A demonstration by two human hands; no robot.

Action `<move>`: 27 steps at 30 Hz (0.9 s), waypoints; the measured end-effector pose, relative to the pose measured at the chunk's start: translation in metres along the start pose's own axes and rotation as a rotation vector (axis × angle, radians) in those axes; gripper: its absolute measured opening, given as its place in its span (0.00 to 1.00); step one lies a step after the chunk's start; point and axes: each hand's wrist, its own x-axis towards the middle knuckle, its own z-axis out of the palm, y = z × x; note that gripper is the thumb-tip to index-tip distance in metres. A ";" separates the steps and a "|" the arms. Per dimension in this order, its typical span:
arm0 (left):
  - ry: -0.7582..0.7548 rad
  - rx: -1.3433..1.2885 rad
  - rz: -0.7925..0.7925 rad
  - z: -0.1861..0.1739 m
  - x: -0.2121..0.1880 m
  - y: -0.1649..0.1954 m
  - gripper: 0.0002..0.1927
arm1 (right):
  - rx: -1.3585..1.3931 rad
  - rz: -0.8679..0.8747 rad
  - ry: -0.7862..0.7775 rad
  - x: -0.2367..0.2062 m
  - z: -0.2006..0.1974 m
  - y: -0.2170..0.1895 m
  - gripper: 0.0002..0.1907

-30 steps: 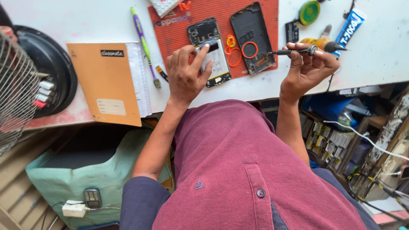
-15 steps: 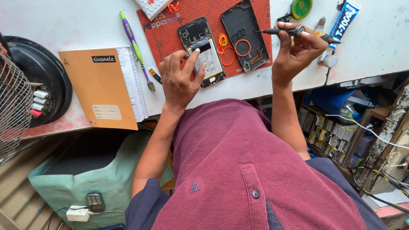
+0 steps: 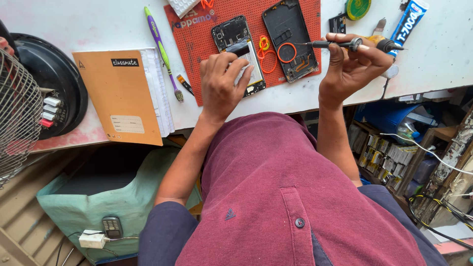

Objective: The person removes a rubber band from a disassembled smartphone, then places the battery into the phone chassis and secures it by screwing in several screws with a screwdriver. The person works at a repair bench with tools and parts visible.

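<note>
An opened phone body (image 3: 235, 38) lies on a red work mat (image 3: 197, 37) on the white table. My left hand (image 3: 222, 83) rests on its lower half, fingers pressing on the inner parts. My right hand (image 3: 352, 66) grips a dark soldering iron (image 3: 345, 45) held level, its tip pointing left over a black phone back shell (image 3: 289, 37). An orange ring and an orange-yellow rubber band lie on the mat between the two phone parts.
An orange notebook (image 3: 120, 93) lies at the left, with a purple-green toothbrush (image 3: 162, 49) beside it. A fan with a wire grille (image 3: 19, 108) stands far left. A blue glue tube (image 3: 411, 19) and green tape roll (image 3: 357, 7) sit top right. Shelves of boxes are under the table.
The view has shifted, so the table sits lower in the picture. My right hand with the soldering iron has drawn closer to the back shell. My left hand stays on the phone.
</note>
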 end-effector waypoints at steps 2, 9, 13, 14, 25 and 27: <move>-0.005 -0.054 -0.006 -0.001 0.008 0.006 0.08 | -0.010 -0.013 -0.013 -0.002 0.000 -0.005 0.22; -0.060 -0.122 0.265 0.042 0.044 0.033 0.16 | -0.017 -0.029 -0.050 -0.009 -0.005 -0.023 0.22; -0.191 -0.101 0.287 0.069 0.071 0.034 0.06 | -0.040 -0.086 0.000 -0.012 -0.011 -0.032 0.22; -0.197 -0.139 0.265 0.075 0.077 0.035 0.06 | -0.081 -0.094 0.029 -0.012 -0.012 -0.035 0.22; -0.100 -0.230 0.200 0.059 0.095 0.015 0.14 | -0.552 0.367 -0.167 -0.020 -0.023 -0.045 0.18; -0.175 -0.121 0.192 0.055 0.088 0.010 0.13 | -0.685 0.475 -0.191 -0.021 -0.022 -0.043 0.16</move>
